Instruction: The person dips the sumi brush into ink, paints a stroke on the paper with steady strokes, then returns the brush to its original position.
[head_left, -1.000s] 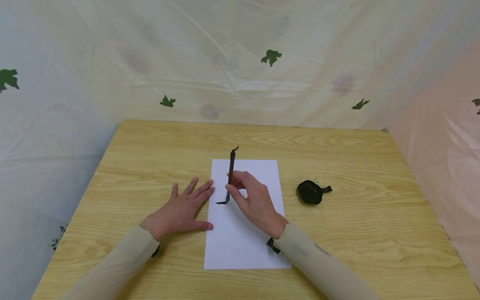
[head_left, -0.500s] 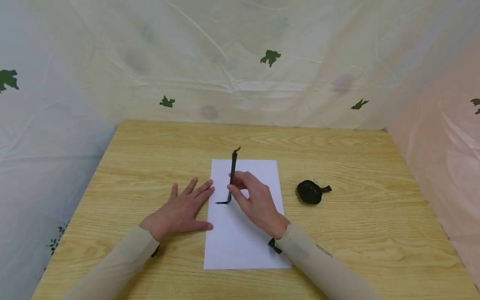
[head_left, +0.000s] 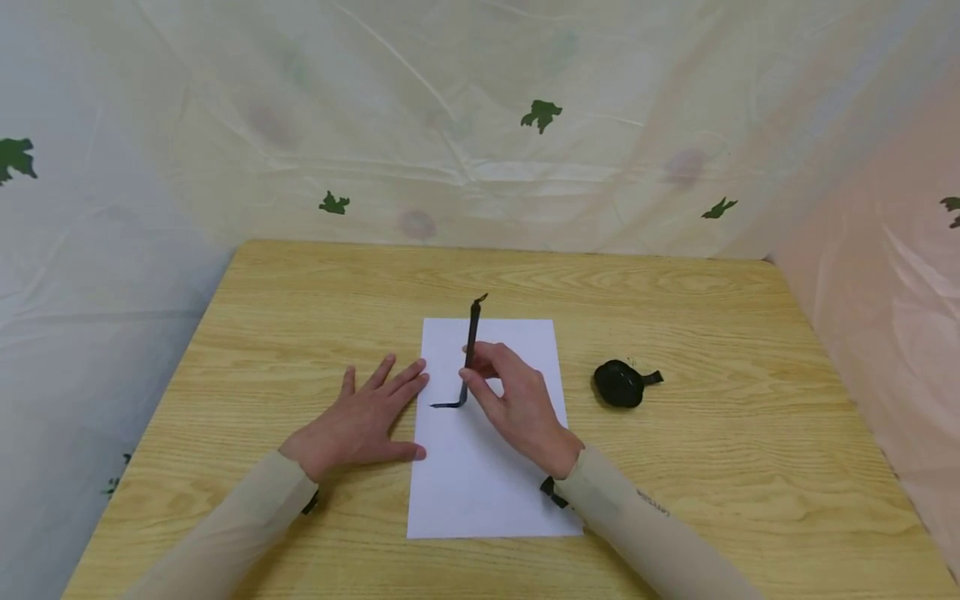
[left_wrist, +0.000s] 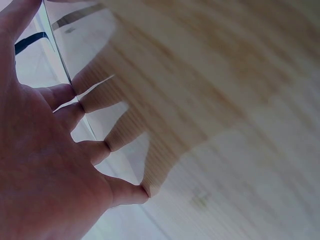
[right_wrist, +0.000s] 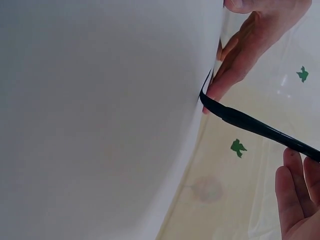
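My right hand (head_left: 521, 408) pinches a black ink brush (head_left: 472, 337) between thumb and fingers, nearly upright with a small loop at its top. In the right wrist view the brush (right_wrist: 250, 124) has its bristles bent against the white paper (head_left: 480, 492). A short black horizontal stroke (head_left: 445, 406) runs from near the sheet's left edge to the brush tip. My left hand (head_left: 358, 423) lies spread beside the sheet, with some fingertips and the thumb tip on its left edge. Those spread fingers also show in the left wrist view, where the hand (left_wrist: 50, 150) fills the left side.
A small black dish (head_left: 618, 384) stands right of the paper, with a short dark strip (head_left: 653, 377) sticking out from its right side. The wooden table (head_left: 712, 467) ends at a pale curtain (head_left: 450, 125) with green leaf shapes.
My right hand and the brush have moved slightly to the right, and the black stroke has grown longer that way. My left hand has stayed in place.
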